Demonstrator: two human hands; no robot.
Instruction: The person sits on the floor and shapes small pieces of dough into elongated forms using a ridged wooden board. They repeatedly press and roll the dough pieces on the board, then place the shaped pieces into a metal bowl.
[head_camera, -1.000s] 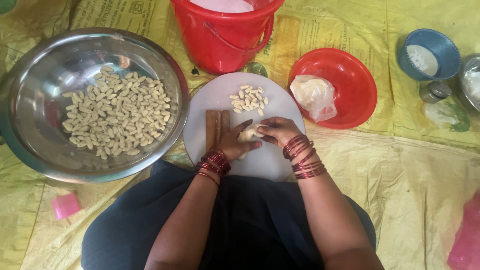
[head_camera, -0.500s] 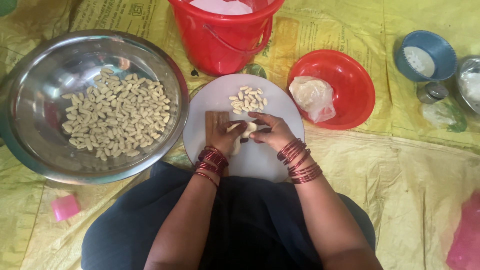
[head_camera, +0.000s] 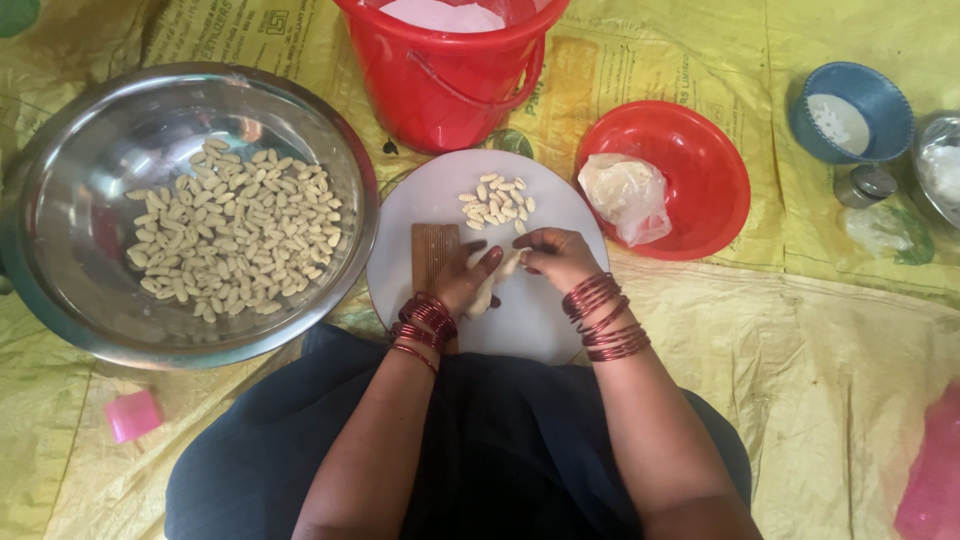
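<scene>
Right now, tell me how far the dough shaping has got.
Done: many shaped pieces fill the steel bowl, and a small pile lies on the white board. In hand: left hand and right hand work a dough strip. Left: bagged dough in the red bowl.

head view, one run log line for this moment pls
left hand: holds dough strip | right hand: pinches strip's end | under: white plate | beside: ridged wooden board | shaped pieces: steel bowl
</scene>
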